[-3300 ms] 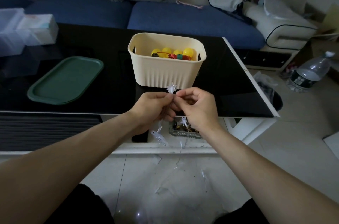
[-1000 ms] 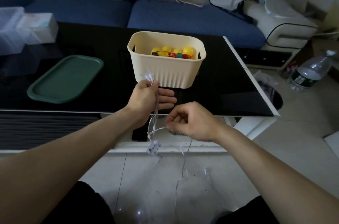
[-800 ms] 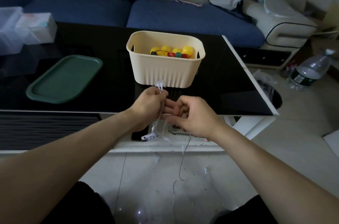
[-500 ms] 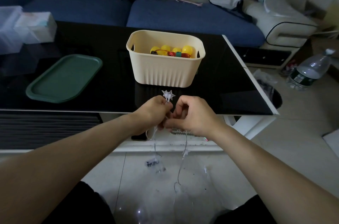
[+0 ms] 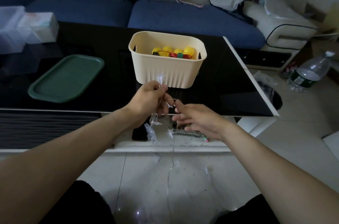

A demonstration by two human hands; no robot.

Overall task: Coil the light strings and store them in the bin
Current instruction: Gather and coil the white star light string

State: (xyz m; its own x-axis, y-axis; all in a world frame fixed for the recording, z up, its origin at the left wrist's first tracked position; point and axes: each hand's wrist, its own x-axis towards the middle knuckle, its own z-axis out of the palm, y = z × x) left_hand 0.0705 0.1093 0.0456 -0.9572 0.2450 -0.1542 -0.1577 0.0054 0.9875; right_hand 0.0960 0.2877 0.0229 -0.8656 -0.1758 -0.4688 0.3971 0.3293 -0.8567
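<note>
My left hand (image 5: 149,99) grips the coiled light string (image 5: 161,84); my right hand (image 5: 198,119) has just let go, fingers spread, reaching for slack before the bin (image 5: 167,75).

- The left hand (image 5: 149,99) is up in front, just past the table's near edge. Its fingers are curled tight, pinching a thin clear light string (image 5: 161,79).
- The right hand (image 5: 197,120) is just beside it, lower and to the right. Its fingers are spread loose and hold nothing.
- Both bare arms reach forward.
</note>
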